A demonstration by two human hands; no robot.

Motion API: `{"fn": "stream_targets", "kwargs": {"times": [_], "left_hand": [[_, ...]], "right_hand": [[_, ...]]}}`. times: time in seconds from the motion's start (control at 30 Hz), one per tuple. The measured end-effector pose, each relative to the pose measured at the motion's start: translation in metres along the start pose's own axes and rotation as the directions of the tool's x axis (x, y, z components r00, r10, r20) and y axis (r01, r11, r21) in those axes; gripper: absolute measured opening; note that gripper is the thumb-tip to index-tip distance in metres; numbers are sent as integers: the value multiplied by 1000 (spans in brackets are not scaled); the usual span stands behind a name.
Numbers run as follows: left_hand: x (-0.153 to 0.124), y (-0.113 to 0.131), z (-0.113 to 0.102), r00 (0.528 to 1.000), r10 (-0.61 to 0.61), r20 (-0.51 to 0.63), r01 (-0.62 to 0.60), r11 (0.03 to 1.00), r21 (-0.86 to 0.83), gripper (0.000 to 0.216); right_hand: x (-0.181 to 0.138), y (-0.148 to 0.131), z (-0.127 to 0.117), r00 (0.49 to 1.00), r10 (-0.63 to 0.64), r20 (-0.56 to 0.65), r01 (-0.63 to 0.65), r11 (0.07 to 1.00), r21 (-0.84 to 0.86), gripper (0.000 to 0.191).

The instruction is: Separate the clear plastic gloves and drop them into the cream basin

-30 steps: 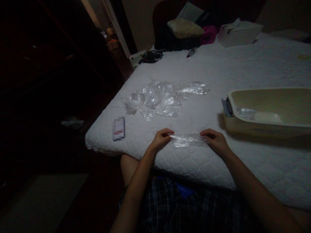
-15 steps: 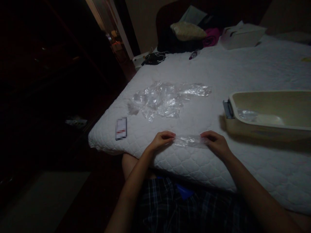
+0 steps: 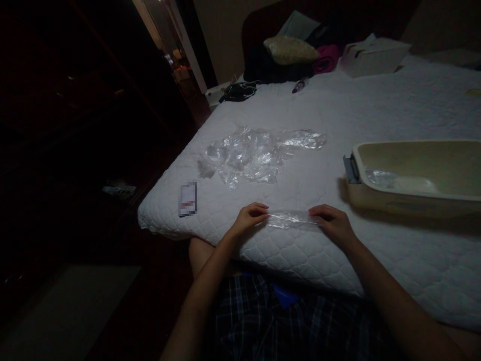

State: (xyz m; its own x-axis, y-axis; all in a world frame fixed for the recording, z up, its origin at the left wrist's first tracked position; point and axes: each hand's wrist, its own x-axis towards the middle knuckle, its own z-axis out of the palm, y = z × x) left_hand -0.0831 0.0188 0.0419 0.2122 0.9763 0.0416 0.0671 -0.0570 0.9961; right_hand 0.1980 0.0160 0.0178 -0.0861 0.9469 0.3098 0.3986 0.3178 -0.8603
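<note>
A narrow folded strip of clear plastic [image 3: 288,219] lies stretched on the white quilted mattress [image 3: 338,120] near its front edge. My left hand [image 3: 248,219] pinches the strip's left end, fingers closed. At the strip's right end my right hand [image 3: 333,223] pinches it too. Both hands rest on the mattress. Further back lies a loose pile of crumpled clear plastic bags [image 3: 259,153].
A beige plastic tub [image 3: 409,198] with a grey latch stands at the right, clear plastic inside. A small dark card or packet [image 3: 188,198] lies near the mattress's left corner. Cushions, clothes, cables and a white box [image 3: 376,52] sit at the far end. Dark floor lies left.
The strip looks slightly narrower and flatter between my hands than a second ago. My hands have barely shifted; the view has moved a little.
</note>
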Motion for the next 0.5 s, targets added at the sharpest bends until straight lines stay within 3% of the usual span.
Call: {"fn": "stream_targets", "kwargs": {"times": [0.17,0.4,0.5], "left_hand": [[-3,3,3,1000,-2,21,2,999,-38,26],[-5,5,-2,944,-263,198,289,950,-116,48],[-6,2,-4,965,-200,171,200,980,16,40]], "right_hand": [[1,-5,0,997,-78,7,78,997,-5,9],[-1,0,0,995,-95,5,95,995,10,12],[-1,1,-1,996,-90,14,89,996,27,11]]}}
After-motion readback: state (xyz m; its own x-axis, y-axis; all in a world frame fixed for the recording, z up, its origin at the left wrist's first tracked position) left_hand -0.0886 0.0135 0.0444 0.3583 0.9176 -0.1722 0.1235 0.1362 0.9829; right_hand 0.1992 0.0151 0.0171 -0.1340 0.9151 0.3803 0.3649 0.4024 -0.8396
